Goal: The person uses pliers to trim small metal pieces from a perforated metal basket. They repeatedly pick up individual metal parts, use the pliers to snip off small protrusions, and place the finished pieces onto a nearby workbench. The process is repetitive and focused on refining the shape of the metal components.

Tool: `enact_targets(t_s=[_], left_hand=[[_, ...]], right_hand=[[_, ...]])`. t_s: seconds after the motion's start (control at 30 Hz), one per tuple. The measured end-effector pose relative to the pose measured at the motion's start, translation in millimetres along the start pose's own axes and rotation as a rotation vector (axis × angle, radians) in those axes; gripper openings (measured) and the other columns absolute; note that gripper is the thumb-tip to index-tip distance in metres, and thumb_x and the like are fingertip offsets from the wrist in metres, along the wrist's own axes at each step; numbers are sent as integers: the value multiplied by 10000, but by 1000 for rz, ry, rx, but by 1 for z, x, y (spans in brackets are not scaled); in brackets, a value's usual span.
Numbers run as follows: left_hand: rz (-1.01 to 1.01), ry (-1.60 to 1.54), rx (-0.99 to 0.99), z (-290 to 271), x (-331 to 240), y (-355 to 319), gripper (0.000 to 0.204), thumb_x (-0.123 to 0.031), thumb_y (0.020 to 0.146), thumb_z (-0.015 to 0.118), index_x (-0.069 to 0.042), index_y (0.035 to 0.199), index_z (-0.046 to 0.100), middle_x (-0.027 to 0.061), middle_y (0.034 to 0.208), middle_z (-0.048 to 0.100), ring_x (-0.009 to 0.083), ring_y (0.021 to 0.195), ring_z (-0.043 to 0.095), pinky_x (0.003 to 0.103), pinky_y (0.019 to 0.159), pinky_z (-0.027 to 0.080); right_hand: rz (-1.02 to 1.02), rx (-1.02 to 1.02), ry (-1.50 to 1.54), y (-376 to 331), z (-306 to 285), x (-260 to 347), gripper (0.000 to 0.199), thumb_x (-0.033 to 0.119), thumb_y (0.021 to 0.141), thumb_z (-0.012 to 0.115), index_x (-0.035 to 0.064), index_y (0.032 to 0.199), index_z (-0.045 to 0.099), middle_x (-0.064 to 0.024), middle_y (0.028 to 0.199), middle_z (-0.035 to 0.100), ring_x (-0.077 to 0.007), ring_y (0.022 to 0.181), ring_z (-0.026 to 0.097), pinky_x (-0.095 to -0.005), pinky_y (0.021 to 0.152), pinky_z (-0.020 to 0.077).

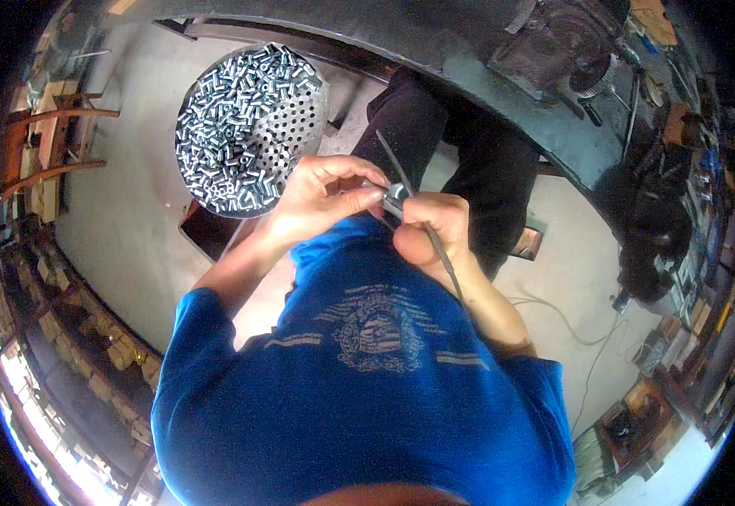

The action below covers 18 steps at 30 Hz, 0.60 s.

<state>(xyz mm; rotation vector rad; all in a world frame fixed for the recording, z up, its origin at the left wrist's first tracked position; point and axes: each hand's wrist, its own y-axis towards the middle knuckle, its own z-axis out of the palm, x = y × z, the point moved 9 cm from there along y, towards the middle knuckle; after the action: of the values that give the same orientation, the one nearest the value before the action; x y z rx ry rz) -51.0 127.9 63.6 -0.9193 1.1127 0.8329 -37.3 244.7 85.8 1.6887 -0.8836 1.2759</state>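
In front of my lap, the thumb and fingers of my left hand [325,194] pinch a small grey metal piece [394,193]. Close against it on the right, my right hand [436,226] is closed around a long thin metal rod [444,257], which slants from upper left to lower right past the piece. Whether the rod touches the piece cannot be made out. Left of my hands stands a round perforated metal pan [296,118], with many short shiny metal tubes [220,126] heaped mostly on its left side.
A dark workbench [460,51] crosses the top, bearing a heavy dark machine part [557,46] at the right. Shelves with boxes [72,337] curve along the left rim. A thin cable [565,320] lies on the pale floor at the right, near cluttered goods.
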Motion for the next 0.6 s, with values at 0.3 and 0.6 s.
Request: enact_targets(t_s=[0.3, 0.6], left_hand=[[-136, -124, 23, 0, 15, 1, 169, -12, 801, 621, 23, 961, 579, 62, 847, 614, 114, 737, 604, 227, 656, 490], [332, 937, -255, -45, -26, 7, 208, -22, 604, 649, -50, 810, 644, 77, 659, 538, 190, 562, 563, 272, 514, 448]], right_hand=[[61, -81, -8, -6, -1, -15, 493, 361, 742, 656, 53, 533, 333, -43, 486, 302, -162, 425, 325, -297, 415, 248], [-185, 99, 30, -9, -3, 45, 253, 20, 630, 526, 65, 468, 338, -67, 490, 523, -182, 401, 499, -276, 370, 336]])
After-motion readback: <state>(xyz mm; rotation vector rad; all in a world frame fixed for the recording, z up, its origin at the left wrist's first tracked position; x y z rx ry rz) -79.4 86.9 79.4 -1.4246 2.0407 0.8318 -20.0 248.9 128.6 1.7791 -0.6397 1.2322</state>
